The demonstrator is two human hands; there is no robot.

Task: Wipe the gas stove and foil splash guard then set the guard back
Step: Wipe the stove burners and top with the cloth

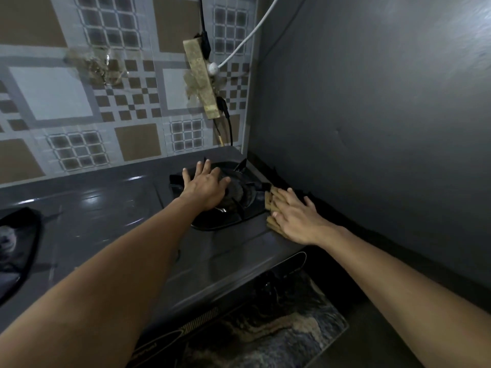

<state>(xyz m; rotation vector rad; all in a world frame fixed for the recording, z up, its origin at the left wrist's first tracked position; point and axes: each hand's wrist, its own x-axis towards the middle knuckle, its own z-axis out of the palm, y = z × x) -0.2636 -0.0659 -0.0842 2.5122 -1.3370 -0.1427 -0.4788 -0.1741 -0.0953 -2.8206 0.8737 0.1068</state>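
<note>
Tiled wall (79,96) behind stove (111,213); hands flat: left (206,188) on burner (239,191), right (295,217) on cloth (271,201)

Dark gas stove (111,208) against a tiled wall (66,102). Left hand (206,185) flat, fingers spread, over the right burner (239,192). Right hand (295,217) pressing a tan cloth (271,201) on the stove's right edge, beside a grey wall (372,115).

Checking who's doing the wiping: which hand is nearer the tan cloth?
Right. The right hand lies flat on the tan cloth at the stove's right edge. The left hand rests apart on the burner grate, to the cloth's left.
</note>
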